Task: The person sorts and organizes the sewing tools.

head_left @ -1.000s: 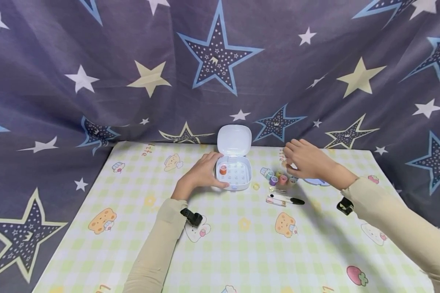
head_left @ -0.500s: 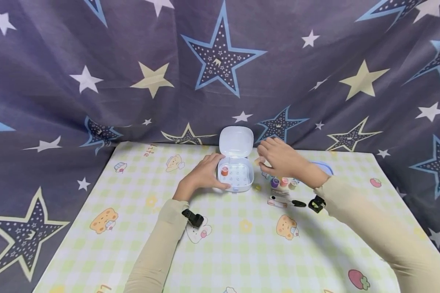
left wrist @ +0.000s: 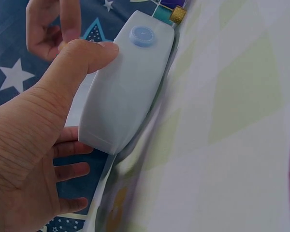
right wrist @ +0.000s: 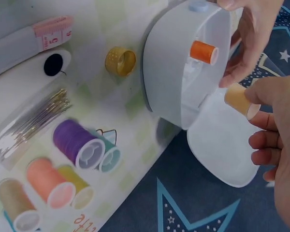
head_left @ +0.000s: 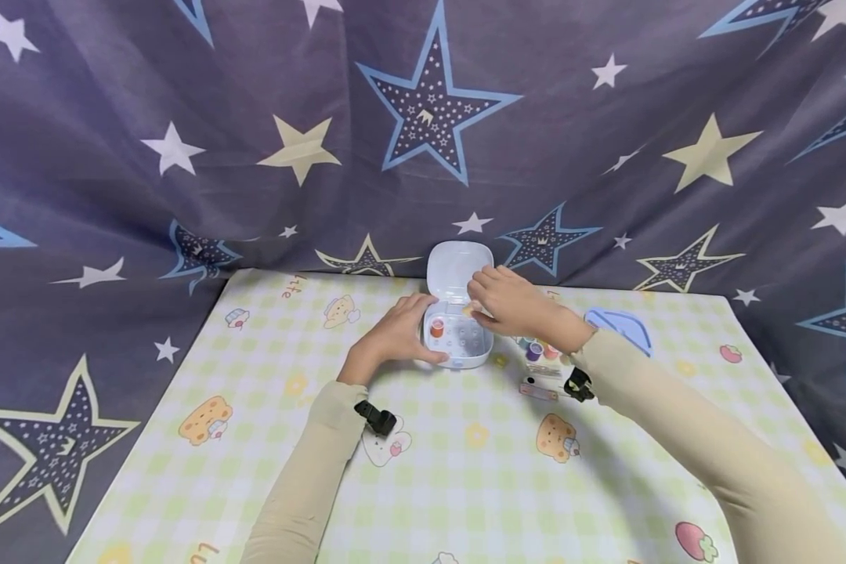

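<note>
A pale sewing box (head_left: 458, 363) stands on the table with its hinged lid (head_left: 458, 270) raised. Rows of small pegs line its inside, and an orange thread spool (right wrist: 203, 52) sits there on the left. My left hand (head_left: 398, 333) grips the box's left side, thumb across the front wall near the blue latch button (left wrist: 143, 36), the other fingers behind. Between thumb and fingertips my right hand (head_left: 511, 301) pinches a light yellow-orange thread spool (right wrist: 239, 99), over the back right of the box.
Right of the box lie a gold thimble (right wrist: 120, 61), a purple spool (right wrist: 75, 142), a pink spool (right wrist: 46, 179), a tan spool (right wrist: 14, 198), a packet of needles (right wrist: 38, 116) and a tape measure (right wrist: 53, 34). Farther right is a blue tray-like piece (head_left: 623, 327).
My right hand has moved left from above the group of spools to over the box, carrying the light yellow-orange spool. The left hand keeps its grip on the box.
</note>
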A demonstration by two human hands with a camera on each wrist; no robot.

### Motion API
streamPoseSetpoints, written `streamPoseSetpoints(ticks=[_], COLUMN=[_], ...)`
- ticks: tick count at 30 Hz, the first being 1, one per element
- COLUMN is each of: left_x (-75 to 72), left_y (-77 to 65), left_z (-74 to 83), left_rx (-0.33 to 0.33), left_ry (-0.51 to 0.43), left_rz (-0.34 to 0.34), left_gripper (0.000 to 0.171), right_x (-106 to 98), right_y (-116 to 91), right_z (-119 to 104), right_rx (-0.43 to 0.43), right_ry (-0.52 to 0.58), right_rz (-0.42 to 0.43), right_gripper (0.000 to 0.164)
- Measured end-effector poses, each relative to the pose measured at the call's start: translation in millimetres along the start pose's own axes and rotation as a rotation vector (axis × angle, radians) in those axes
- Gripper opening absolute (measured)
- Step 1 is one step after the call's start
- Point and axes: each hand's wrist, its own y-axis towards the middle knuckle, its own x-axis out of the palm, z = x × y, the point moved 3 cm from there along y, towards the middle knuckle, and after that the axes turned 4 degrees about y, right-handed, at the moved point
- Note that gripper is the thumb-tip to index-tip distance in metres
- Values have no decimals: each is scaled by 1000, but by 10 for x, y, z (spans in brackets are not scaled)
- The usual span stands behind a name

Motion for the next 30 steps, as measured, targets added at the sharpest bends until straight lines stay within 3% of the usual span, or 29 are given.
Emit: streamPoseSetpoints(ticks=[17,30], left_x=[-6,-7], left_y=[2,-3], left_z=[2,1], left_rx=[17,19], left_ry=[12,14], left_rz=[1,-6], left_gripper=[110,111], right_x=[353,458], right_y=[236,300], right_z=[-137,-214], right_rx=[-40,-59], right_ry=[-109,-164], right_rz=[-57,-89], right_gripper=[29,33])
